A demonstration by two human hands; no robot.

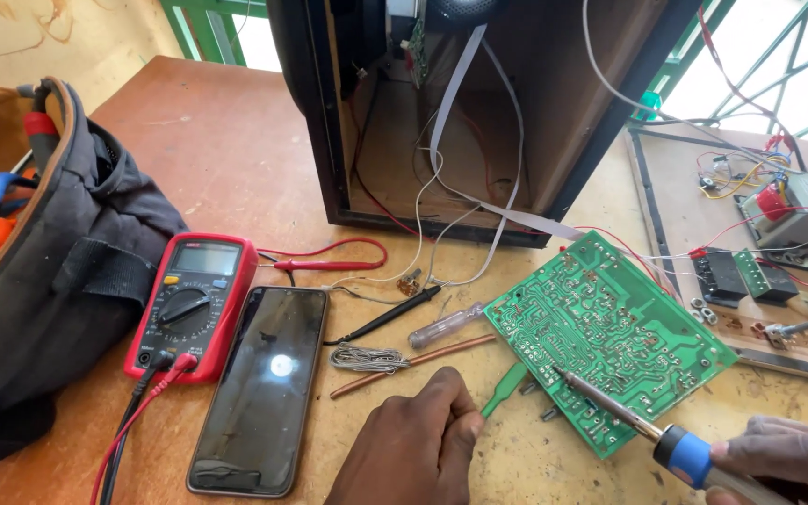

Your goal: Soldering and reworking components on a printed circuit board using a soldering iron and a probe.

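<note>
Worn brown wooden tabletop [236, 140], open black speaker cabinet [479, 112] at the far edge, wires trailing out. Green rectangular circuit board [610, 341] solder side up, one only, lying right of centre, turned diagonally to the table edge. Soldering iron with blue collar [680, 451], one only, long axis running lower right to upper left, tip pointing up-left and resting on the board's lower-left area. Right hand [783, 458] fingers closed around the iron's handle. Left hand [413, 444] fingers curled, pinching thin green plastic strip [505, 388] that leads up toward the board's near edge. Red digital multimeter [191, 304], one, left of dark smartphone [264, 388], one, lying face up. Between phone and board: one coil of solder wire [367, 357], one copper rod [413, 365], one clear-handled screwdriver [446, 325]. Dark grey tool bag [49, 252] at far left.
</note>
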